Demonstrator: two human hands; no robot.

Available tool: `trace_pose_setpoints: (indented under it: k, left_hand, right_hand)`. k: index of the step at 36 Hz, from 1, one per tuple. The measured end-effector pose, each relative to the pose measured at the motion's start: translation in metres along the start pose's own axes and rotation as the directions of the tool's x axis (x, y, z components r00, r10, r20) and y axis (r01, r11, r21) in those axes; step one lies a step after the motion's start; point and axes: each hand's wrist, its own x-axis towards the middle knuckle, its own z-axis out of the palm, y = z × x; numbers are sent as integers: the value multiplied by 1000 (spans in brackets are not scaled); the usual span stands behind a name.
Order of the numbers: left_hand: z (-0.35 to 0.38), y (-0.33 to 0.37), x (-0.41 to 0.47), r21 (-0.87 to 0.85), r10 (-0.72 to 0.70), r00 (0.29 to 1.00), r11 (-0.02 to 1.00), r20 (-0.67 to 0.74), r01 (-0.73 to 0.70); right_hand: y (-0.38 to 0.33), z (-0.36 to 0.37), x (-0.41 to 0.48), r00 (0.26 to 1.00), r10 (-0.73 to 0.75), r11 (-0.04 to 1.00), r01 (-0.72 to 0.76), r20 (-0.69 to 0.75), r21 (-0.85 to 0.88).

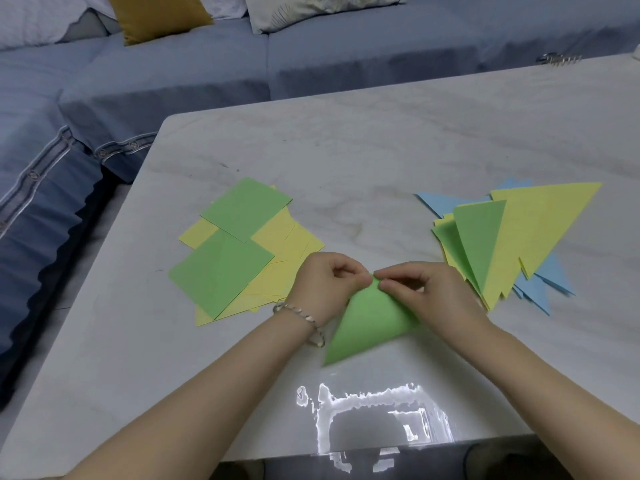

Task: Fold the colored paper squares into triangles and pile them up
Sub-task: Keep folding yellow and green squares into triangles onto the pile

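A green paper [367, 320] lies folded over into a triangle shape at the table's near middle. My left hand [325, 285] and my right hand [422, 289] both pinch its far corner, fingertips almost meeting. To the left lies a loose heap of flat green and yellow squares [242, 247]. At the right sits a pile of folded triangles [512, 237] in yellow, green and blue.
The white marble table [363, 150] stretches back to a blue sofa [207, 71] with a mustard cushion [156, 15] and pale pillows. A metal object [557, 58] rests at the far right edge. A bright glare patch marks the near edge.
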Motion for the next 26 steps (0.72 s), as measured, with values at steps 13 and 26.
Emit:
trace_pose_setpoints:
  k: [13, 26]
  left_hand:
    - [12, -29, 43, 208, 63, 984, 978, -169, -27]
    - [10, -39, 47, 212, 79, 980, 977, -181, -40]
  right_hand:
    - [41, 35, -8, 908, -310, 734, 417, 281, -536]
    - [45, 40, -34, 923, -361, 695, 363, 135, -621]
